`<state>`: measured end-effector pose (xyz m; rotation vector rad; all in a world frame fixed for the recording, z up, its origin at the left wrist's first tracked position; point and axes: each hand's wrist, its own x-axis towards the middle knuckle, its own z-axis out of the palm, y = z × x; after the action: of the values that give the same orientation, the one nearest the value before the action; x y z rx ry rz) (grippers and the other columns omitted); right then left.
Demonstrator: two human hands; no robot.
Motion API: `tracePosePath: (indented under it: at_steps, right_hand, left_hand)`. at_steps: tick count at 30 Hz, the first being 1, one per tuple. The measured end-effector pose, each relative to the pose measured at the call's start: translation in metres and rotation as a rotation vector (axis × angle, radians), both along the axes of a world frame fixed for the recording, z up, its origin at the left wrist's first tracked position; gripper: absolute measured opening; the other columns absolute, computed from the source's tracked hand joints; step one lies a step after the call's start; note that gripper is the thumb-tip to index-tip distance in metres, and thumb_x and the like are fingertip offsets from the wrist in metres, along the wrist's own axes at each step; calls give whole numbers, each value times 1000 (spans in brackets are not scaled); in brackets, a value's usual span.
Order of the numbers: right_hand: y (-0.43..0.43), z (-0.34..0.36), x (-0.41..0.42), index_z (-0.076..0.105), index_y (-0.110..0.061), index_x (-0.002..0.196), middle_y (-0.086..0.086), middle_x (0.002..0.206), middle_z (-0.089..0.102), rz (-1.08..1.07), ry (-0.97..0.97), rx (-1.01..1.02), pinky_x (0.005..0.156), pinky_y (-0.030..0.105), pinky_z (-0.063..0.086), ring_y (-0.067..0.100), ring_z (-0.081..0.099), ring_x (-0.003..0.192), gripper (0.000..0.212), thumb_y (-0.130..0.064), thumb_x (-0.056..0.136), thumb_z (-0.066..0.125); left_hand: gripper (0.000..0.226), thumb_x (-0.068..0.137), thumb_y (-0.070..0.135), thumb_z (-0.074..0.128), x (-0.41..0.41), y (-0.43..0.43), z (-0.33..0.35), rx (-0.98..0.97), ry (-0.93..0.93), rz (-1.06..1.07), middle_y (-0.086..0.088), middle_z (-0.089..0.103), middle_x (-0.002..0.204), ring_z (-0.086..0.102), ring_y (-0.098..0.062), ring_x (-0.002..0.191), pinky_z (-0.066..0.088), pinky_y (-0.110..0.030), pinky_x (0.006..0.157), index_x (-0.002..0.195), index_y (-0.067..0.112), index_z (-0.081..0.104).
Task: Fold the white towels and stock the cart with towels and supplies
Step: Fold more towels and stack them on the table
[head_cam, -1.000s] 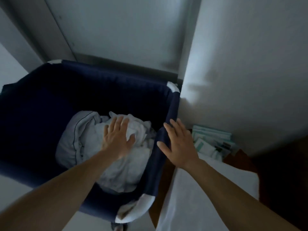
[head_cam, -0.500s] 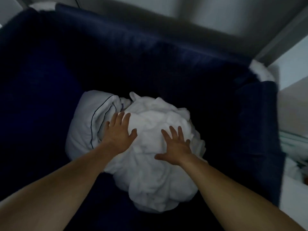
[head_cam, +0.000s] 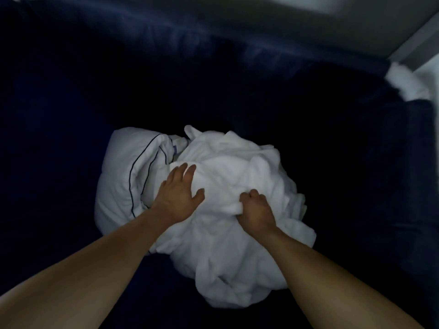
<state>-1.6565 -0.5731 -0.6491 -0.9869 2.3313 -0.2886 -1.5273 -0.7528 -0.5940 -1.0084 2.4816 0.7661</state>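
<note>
Early stage. Nothing folded is in view and no cart or supplies are in frame. The white towels [head_cam: 237, 167] are one crumpled heap at the bottom of a deep navy fabric bin [head_cam: 190, 39], centre to lower centre of the frame. Judging by this, the step in hand is pulling a towel out of the bin. Folding, stacking and stocking the cart are all left to do. How many towels are in the heap I cannot tell: the folds overlap and the light is dim.

Left of the heap and touching it lies a white pillow [head_cam: 123, 176] with thin dark piping, partly under the towels' left edge. It is not a towel, so likely not part of the pick.

Left hand [head_cam: 177, 198]: flat, palm down, fingers straight and close together, thumb splayed to the right. It rests on the upper left slope of the heap, right at the seam with the pillow. It holds nothing, just presses or steadies.

Right hand [head_cam: 255, 211]: fingers curled in, knuckles up, gripping a bunched fold of towel. A white ridge of cloth pokes out at its left side. It sits on the middle of the heap, just right of the left hand, and the two do not touch.

Upper right of the frame: a white corner patch [head_cam: 403, 84] on the bin's rim, with a pale wall [head_cam: 332, 17] behind, blurred.
</note>
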Motion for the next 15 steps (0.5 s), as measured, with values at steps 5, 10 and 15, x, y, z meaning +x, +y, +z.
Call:
tracePosePath:
  at_steps: [5,10,15]
  right_hand:
    - [34,83,-15,56,-22,83,-8,90,51,-160,-314,-218,61,12,34,11,54,83,12,-22,88,68]
    - [71,197,-38,44,-34,70,-11,78,52,-208,-377,-380,62,20,39,12,52,76,18,-34,59,59]
    - [105,316,-51,52,-34,61,-18,63,53,-238,-492,-706,57,23,44,3,52,60,33,-8,74,68]
  left_hand:
    - [96,87,60,61,-14,23,63,108,37,-91,2,6,165,6,-16,151,14,-36,123,158,26,7]
    - [120,70,58,81,-21,66,142,181,63,-236,18,-5,163,-6,-11,151,14,-48,123,156,38,-1]
    - [130,57,57,86,-33,117,208,157,280,-197,19,7,161,9,-12,150,25,-46,119,155,39,3]
